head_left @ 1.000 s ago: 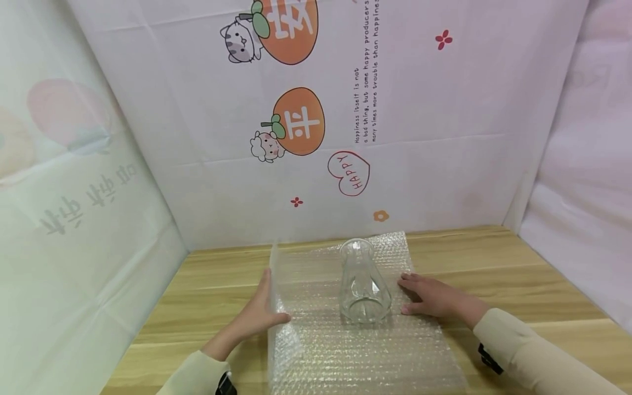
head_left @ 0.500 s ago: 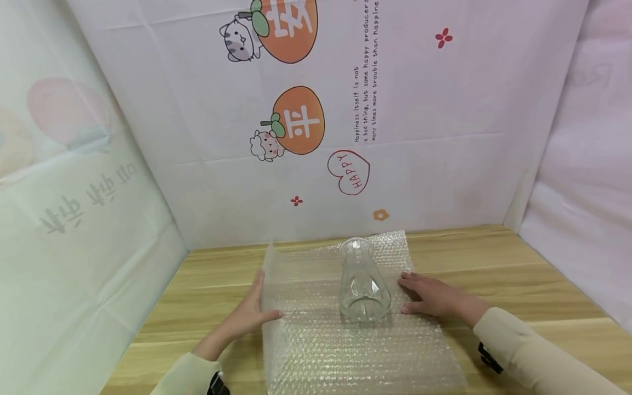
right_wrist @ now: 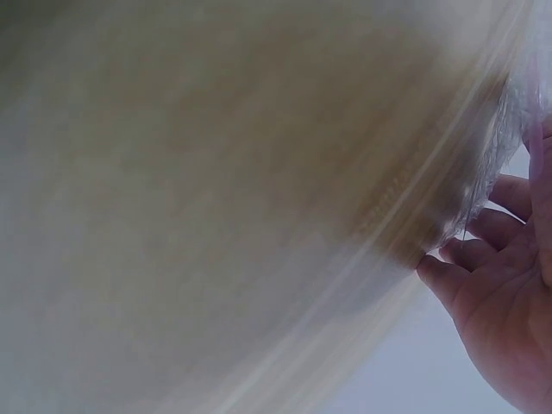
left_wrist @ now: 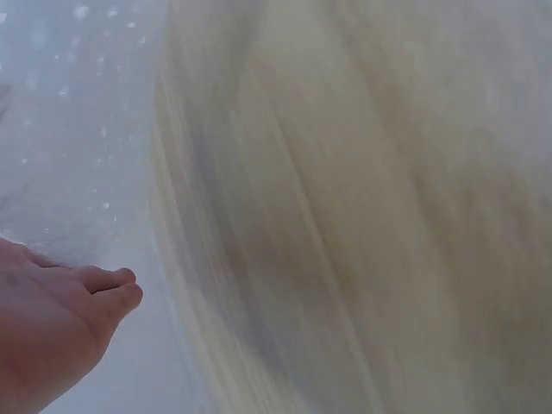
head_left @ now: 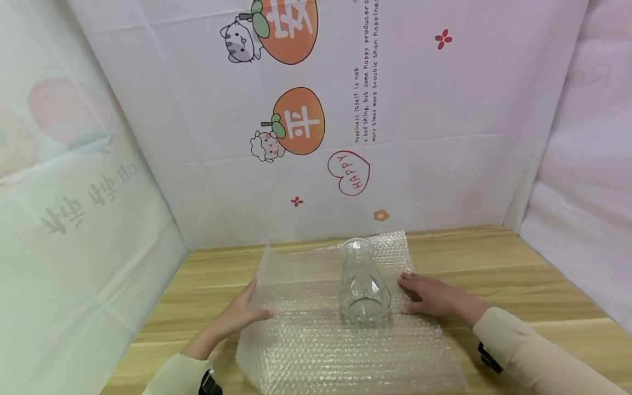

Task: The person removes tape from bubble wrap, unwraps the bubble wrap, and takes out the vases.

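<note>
A clear glass vase (head_left: pixel 364 285) with a flared rim appears to stand upright on a sheet of bubble wrap (head_left: pixel 316 351), which lies on the wooden table. At the sheet's left side, my left hand (head_left: pixel 228 321) has its thumb spread toward the wrap. Its fingers reach along the slightly raised left edge without curling round it. My right hand (head_left: pixel 436 296) rests by the right edge, fingertips and thumb touching the wrap a short way from the vase. The right wrist view shows that hand's fingers (right_wrist: pixel 444 274) against the wrap's edge, loosely bent.
The wooden table (head_left: pixel 494 263) reaches back to a white printed cloth (head_left: pixel 237 214) hung behind it. More cloth hangs at the left (head_left: pixel 84 263) and right (head_left: pixel 582 192) sides. Dark bands show at both sleeve cuffs.
My left hand has moved left and a little toward me. The raised left part of the bubble wrap has lowered and spread outward. My right hand and the vase have stayed put.
</note>
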`<action>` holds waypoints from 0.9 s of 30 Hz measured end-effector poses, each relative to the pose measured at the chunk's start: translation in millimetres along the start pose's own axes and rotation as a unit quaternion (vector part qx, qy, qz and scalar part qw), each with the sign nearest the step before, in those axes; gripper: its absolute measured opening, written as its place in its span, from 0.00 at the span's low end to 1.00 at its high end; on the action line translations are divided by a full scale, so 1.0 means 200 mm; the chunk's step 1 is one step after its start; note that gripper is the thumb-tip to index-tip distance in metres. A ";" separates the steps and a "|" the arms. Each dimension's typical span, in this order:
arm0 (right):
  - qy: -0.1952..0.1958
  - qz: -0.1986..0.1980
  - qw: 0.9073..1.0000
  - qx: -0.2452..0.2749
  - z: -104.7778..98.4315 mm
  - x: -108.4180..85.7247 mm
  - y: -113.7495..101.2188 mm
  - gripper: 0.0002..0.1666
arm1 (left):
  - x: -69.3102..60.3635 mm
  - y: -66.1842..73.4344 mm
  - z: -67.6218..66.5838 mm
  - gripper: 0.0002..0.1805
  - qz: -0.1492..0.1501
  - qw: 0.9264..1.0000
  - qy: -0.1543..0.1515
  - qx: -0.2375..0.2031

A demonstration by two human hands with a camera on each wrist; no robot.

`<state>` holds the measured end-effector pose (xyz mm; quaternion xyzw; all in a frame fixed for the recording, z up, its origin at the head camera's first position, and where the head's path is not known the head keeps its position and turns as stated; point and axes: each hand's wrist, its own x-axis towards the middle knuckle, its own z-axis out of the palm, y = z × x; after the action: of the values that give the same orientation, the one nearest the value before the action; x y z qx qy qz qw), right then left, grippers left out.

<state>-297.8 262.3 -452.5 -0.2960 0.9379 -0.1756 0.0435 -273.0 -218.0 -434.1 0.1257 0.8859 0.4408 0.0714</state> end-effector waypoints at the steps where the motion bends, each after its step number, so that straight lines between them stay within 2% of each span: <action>1: 0.000 0.000 1.000 -0.001 0.00 0.00 0.00 0.48 | 0.00 0.00 -0.01 0.61 -0.001 1.000 -0.003 0.003; 13: -0.003 0.003 1.000 0.000 0.00 0.01 0.00 0.49 | -0.03 -0.05 -0.02 0.68 0.040 0.996 -0.043 0.066; 23: -0.001 -0.002 1.000 0.001 0.00 0.01 -0.01 0.48 | -0.03 -0.09 -0.02 0.68 0.099 0.988 -0.044 0.108; 27: -0.004 0.002 1.000 0.002 0.00 0.01 -0.02 0.48 | -0.03 -0.10 -0.02 0.65 0.104 0.986 -0.043 0.126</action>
<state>-296.8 258.6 -450.2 -0.2951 0.9378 -0.1763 0.0479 -271.6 -234.1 -446.6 0.2445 0.9124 0.3249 0.0471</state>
